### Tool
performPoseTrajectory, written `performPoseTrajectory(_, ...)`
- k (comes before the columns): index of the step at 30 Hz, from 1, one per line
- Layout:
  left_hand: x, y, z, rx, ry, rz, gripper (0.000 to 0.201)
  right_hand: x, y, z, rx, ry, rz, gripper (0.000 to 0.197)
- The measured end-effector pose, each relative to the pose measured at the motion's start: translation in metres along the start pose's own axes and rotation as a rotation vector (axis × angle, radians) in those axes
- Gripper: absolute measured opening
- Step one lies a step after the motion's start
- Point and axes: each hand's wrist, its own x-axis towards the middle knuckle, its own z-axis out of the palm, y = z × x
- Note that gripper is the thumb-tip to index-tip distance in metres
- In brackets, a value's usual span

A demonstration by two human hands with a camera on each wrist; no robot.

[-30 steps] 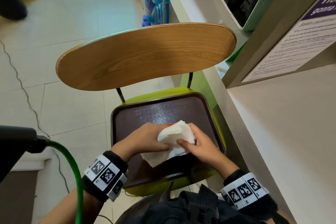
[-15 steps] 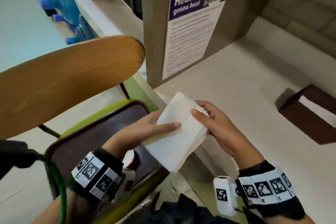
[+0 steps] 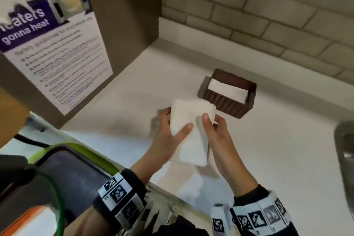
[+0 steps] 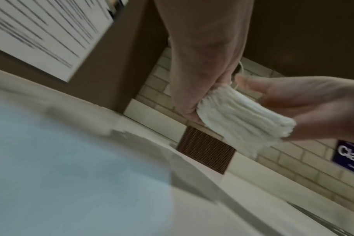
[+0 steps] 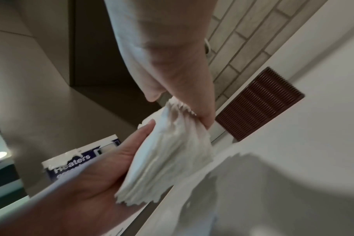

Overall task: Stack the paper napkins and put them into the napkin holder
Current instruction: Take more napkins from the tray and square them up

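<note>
Napkins (image 3: 189, 130) being held in a stack between both hands, above the counter (image 3: 268, 159).
Nearest, the left hand (image 3: 168, 136) is gripping the stack's left edge, thumb lying across the top sheet, while the right hand (image 3: 218, 136) is pinching the right edge — thumb above, fingers underneath. Just beyond the stack, the brown ribbed napkin holder (image 3: 229, 101) is sitting on the counter with white napkins inside — near the brick wall (image 3: 249, 15).

counter (image 3: 268, 149) bare before napkin holder (image 3: 229, 101) | brick wall (image 3: 249, 15) behind | cabinet side (image 3: 124, 15) left
</note>
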Motion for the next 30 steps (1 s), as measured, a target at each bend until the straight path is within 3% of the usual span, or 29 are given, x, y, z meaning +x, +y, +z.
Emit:
performPoseTrajectory(3, 0.006, -0.003, 0.027, -0.017, -0.027, 0.051, 0.063, 0.006, -0.002, -0.021, 0.036, 0.079, -0.006, 0.068)
performPoseTrajectory(7, 0.011, -0.003, 0.054, -0.044, -0.035, 0.086, 0.059, 0.013, 0.002, -0.043, 0.037, 0.124, -0.053, 0.035)
performPoseTrajectory(15, 0.024, -0.005, 0.065, -0.052, -0.117, 0.016, 0.035, 0.027, 0.004, -0.055, 0.189, 0.157, -0.055, 0.019)
performPoseTrajectory(18, 0.031, -0.004, 0.064, 0.005, -0.106, -0.006, 0.026, 0.032, -0.001, -0.052, 0.281, 0.183, -0.017, 0.023)
performPoseTrajectory(23, 0.041, -0.005, 0.063, 0.097, -0.118, 0.025, 0.035, 0.037, -0.005, -0.045, 0.270, 0.209, 0.059, 0.029)
performPoseTrajectory(28, 0.048, -0.005, 0.056, 0.176, -0.199, 0.101, 0.069, 0.035, 0.003, -0.045, 0.029, 0.163, -0.120, 0.074)
performPoseTrajectory(30, 0.049, -0.009, 0.052, 0.201, -0.229, 0.130, 0.065, 0.032, 0.009, -0.050, 0.019, 0.095, -0.161, 0.068)
